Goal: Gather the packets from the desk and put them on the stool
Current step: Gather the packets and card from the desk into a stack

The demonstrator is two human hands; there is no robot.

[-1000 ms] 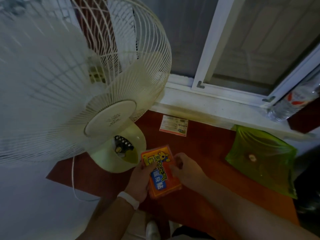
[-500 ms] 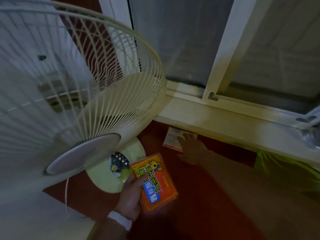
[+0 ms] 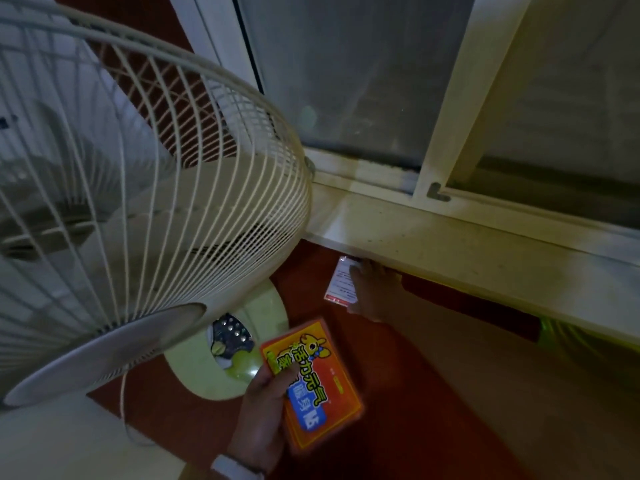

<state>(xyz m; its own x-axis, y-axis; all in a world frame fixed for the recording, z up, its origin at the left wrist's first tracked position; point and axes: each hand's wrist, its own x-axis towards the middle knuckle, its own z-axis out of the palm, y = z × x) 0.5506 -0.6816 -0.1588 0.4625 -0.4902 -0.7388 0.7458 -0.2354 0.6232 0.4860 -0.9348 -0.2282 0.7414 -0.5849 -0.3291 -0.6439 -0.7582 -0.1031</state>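
My left hand grips a small stack of orange packets with a blue label, held above the dark red desk. My right hand reaches to the back of the desk and lies with its fingers on a white packet with a red edge, right under the window sill. Whether the fingers have closed around that packet I cannot tell. No stool is in view.
A large white table fan fills the left; its pale green base stands on the desk beside the orange packets. A white window sill overhangs the desk's back edge. Something green lies at the right under the sill.
My right hand left the orange packets and reached back to the white packet. The left hand keeps the orange packets alone. The view has moved closer to the window.
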